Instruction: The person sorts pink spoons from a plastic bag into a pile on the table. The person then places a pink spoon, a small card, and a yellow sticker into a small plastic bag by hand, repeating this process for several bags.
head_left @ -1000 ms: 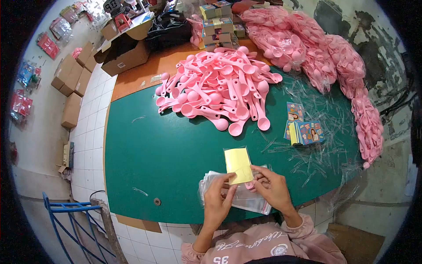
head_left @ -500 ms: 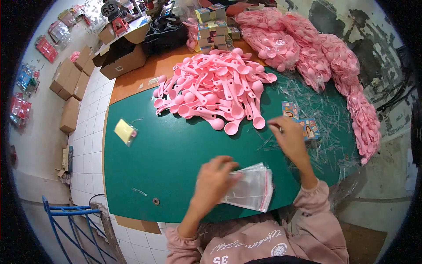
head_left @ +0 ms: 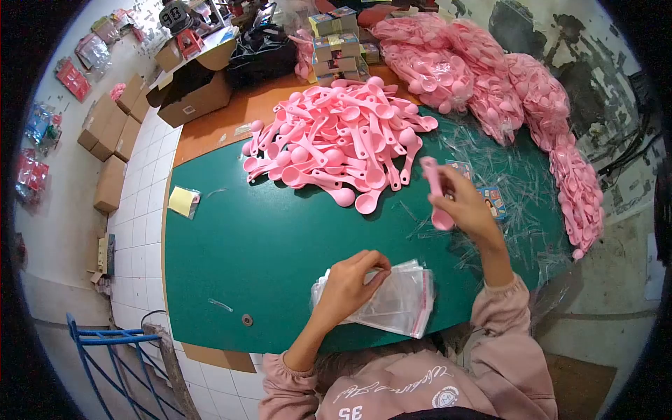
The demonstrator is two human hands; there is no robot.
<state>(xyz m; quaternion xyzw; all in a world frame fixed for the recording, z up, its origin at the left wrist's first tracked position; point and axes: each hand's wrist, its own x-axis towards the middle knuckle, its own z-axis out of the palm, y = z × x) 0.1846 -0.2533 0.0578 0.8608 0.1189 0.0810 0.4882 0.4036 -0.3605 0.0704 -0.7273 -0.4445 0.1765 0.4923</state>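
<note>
My right hand [head_left: 467, 204] is closed around a pink measuring spoon [head_left: 439, 210], held above the green table to the right of the spoon pile. My left hand [head_left: 355, 285] is over a stack of clear plastic bags [head_left: 402, 302], its thumb and fingertips pinched together. Whether a bag edge lies in that pinch I cannot make out. Clear film also shows to the left of this hand. Beyond both hands lies a large heap of loose pink spoons [head_left: 329, 150]. Printed cards [head_left: 493, 201] lie partly behind my right hand.
Clear plastic scraps [head_left: 521, 231] cover the table's right side. Bulging bags of pink spoons [head_left: 490, 91] line the back and right edges. Stacked card bundles [head_left: 336, 49] and an open carton [head_left: 194, 98] stand behind. A yellow packet [head_left: 184, 201] lies at the left edge.
My right hand has taken a pink measuring spoon from the pile's right edge and lifted it. My left fingers have come together over the bags. The yellow packet has shifted left.
</note>
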